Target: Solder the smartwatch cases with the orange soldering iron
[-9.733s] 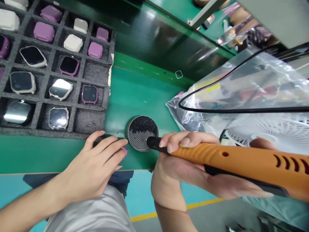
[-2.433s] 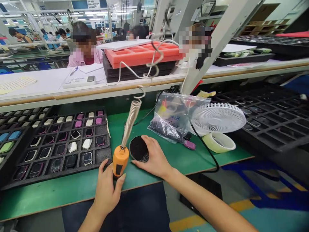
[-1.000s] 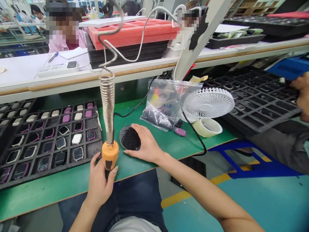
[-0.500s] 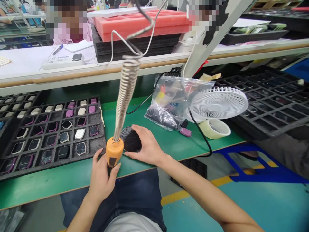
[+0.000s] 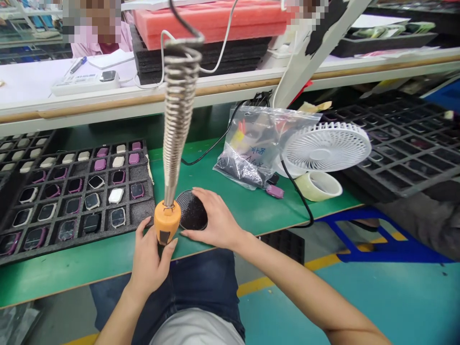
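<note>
While in the left hand [image 5: 147, 261], one soldering iron [image 5: 167, 221]

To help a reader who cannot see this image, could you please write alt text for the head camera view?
From head height, the left hand grips the orange handle of a soldering iron, held nearly upright, while the right hand rests on a round bristle pad on a green workbench. A foam tray of smartwatches lies to the left, and a desk fan stands to the right.

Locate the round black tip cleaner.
Head view: the round black tip cleaner sits under the right hand, just right of the orange soldering iron.
</note>
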Demonstrator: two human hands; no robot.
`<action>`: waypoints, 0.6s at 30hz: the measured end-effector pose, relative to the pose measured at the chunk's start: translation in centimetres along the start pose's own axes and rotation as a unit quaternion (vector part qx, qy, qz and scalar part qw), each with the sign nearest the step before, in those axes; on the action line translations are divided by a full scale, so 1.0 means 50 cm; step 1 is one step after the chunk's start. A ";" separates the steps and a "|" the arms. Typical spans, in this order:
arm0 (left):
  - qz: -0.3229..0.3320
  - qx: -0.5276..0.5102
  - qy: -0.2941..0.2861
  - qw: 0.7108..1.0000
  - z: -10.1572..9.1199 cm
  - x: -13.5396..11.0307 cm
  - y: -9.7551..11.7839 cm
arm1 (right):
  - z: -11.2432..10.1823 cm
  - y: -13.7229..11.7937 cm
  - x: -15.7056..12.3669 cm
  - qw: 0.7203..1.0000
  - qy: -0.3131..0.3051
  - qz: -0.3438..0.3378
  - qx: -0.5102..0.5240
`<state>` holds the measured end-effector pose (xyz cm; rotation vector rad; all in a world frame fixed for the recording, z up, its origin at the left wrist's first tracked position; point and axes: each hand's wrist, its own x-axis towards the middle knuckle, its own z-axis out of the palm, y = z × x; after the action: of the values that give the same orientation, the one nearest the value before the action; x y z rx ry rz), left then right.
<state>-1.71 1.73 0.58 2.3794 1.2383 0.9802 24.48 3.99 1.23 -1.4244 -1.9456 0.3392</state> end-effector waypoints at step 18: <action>0.021 0.006 0.012 1.000 -0.005 0.006 0.006 | -0.037 0.046 0.028 0.992 -0.103 -0.069 0.009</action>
<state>-1.58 1.80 1.06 2.4188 1.2118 1.0181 27.15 5.76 1.77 -1.2776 -2.1875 0.4541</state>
